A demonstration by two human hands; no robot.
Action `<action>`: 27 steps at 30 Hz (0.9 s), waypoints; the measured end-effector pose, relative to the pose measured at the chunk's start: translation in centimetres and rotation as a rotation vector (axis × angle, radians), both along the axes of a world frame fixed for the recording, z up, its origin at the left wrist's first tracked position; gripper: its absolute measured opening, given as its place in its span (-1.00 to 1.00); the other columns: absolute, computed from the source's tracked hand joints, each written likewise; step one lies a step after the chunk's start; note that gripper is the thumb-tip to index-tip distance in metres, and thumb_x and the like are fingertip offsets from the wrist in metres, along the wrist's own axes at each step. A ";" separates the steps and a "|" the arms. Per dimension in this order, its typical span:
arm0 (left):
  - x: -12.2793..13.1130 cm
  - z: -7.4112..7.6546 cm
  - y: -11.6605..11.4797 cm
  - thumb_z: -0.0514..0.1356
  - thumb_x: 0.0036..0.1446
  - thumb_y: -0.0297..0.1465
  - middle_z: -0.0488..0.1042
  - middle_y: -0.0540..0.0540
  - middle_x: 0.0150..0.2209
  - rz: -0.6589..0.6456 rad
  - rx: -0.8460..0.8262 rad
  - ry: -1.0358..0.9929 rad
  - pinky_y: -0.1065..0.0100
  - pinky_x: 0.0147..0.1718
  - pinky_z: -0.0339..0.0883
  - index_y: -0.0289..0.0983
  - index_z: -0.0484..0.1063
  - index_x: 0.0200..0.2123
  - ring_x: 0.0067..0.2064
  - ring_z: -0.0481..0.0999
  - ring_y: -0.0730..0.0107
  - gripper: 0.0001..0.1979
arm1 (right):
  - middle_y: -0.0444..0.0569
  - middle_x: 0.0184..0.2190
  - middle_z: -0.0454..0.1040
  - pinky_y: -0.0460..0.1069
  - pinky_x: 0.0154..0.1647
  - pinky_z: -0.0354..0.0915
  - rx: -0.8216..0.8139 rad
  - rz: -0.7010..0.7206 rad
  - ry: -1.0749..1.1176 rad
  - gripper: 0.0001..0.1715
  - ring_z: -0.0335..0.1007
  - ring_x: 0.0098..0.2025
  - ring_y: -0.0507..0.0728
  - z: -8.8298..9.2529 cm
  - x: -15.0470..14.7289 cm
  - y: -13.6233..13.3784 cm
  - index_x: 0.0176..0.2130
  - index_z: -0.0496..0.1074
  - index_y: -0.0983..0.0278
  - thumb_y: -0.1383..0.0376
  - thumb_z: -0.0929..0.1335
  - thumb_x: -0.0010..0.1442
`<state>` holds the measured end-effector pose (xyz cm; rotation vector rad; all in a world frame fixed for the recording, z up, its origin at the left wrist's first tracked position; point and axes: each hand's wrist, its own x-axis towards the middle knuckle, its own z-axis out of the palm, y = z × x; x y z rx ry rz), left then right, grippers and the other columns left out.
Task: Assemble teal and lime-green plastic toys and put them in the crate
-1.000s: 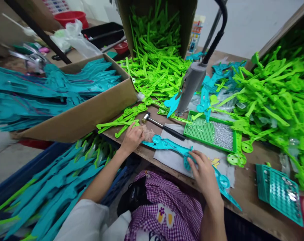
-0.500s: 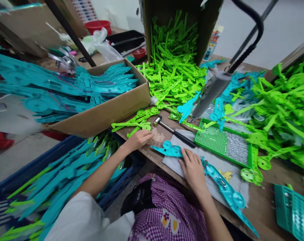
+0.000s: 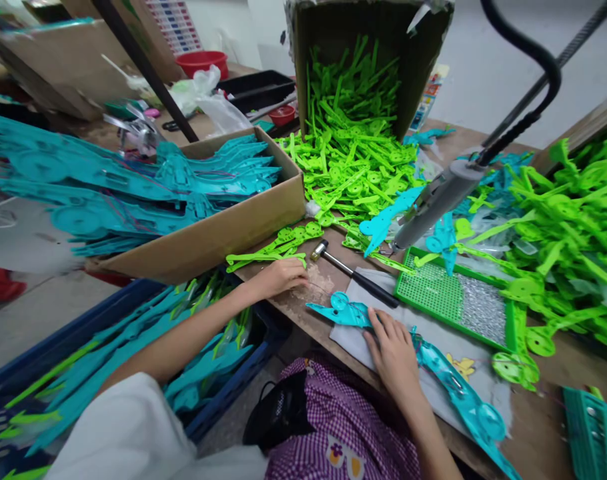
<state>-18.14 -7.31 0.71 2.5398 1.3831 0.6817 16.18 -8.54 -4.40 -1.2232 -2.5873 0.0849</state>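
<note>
A long turquoise plastic part (image 3: pixel 456 385) lies slantwise over a pale cloth (image 3: pixel 356 343) at the table's front edge. My right hand (image 3: pixel 396 350) covers its middle and holds it down, thumb at the near edge and fingers over the top. Left of the part's pointed end, my left hand (image 3: pixel 286 275) is closed, fingertips together on a thin wire (image 3: pixel 319 287) that runs toward the part. Green plastic parts (image 3: pixel 299 233) lie just beyond that hand. A hammer (image 3: pixel 353 272) with a black handle rests behind the turquoise part.
Beyond the cloth stands a green tray (image 3: pixel 402 288) of small metal pieces. A grey tool (image 3: pixel 438 200) hangs above it. Green parts spill from a cardboard box (image 3: pixel 443 40). Turquoise parts fill a carton (image 3: pixel 218 230) at left; a blue crate (image 3: pixel 246 387) stands below.
My left hand has closed its fingers, and a thin wire now shows between it and the turquoise part. My right hand stays on the part. The view has shifted slightly.
</note>
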 end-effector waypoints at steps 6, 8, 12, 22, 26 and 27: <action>0.7 -1.4 -0.4 0.11 0.28 -0.29 0.43 -0.07 -0.43 0.083 -0.038 0.075 0.40 -0.34 0.30 -0.32 0.46 -0.38 -0.35 0.43 0.40 -0.74 | 0.07 0.13 0.40 0.10 0.13 0.16 0.005 -0.001 0.005 -0.46 0.30 0.11 0.20 0.1 -0.1 0.0 0.24 0.25 0.27 0.15 0.19 0.35; 0.9 -1.5 -0.6 0.15 0.25 -0.28 0.47 -0.09 -0.39 0.087 -0.027 0.123 0.35 -0.27 0.33 -0.30 0.48 -0.36 -0.28 0.46 0.35 -0.77 | 0.07 0.13 0.40 0.11 0.13 0.16 0.015 0.004 0.004 -0.45 0.30 0.10 0.21 0.1 0.0 0.0 0.24 0.25 0.28 0.14 0.19 0.35; 0.8 -0.2 -0.3 0.23 0.17 -0.20 0.48 -0.23 -0.03 0.083 0.073 0.153 0.12 -0.04 0.32 -0.25 0.48 -0.10 0.01 0.44 0.13 -0.70 | 0.06 0.13 0.41 0.11 0.12 0.15 0.035 0.007 0.019 -0.44 0.30 0.10 0.22 -0.1 0.0 0.0 0.26 0.23 0.27 0.14 0.19 0.35; 3.9 -0.5 14.6 0.04 0.21 -0.58 0.48 -0.27 -0.12 0.262 0.107 0.367 0.20 -0.15 0.25 -0.35 0.43 -0.04 -0.06 0.43 0.16 -0.71 | 0.05 0.16 0.39 0.11 0.16 0.12 -0.001 -0.021 0.004 -0.48 0.28 0.14 0.21 0.4 -0.4 -0.3 0.24 0.25 0.26 0.19 0.21 0.35; 3.8 -1.7 16.8 0.05 0.23 -0.53 0.51 -0.24 -0.25 0.248 0.096 0.447 0.21 -0.20 0.20 -0.34 0.48 -0.13 -0.15 0.45 0.17 -0.77 | 0.04 0.18 0.36 0.13 0.18 0.14 -0.051 -0.039 -0.001 -0.48 0.27 0.16 0.20 0.6 -0.4 -0.4 0.25 0.24 0.23 0.20 0.20 0.35; 3.6 -1.7 16.7 0.05 0.24 -0.51 0.51 -0.23 -0.25 0.244 0.109 0.438 0.22 -0.20 0.19 -0.34 0.48 -0.14 -0.16 0.45 0.19 -0.77 | 0.05 0.19 0.36 0.14 0.19 0.14 -0.062 -0.042 0.006 -0.48 0.27 0.17 0.21 0.6 -0.4 -0.5 0.25 0.23 0.23 0.20 0.20 0.35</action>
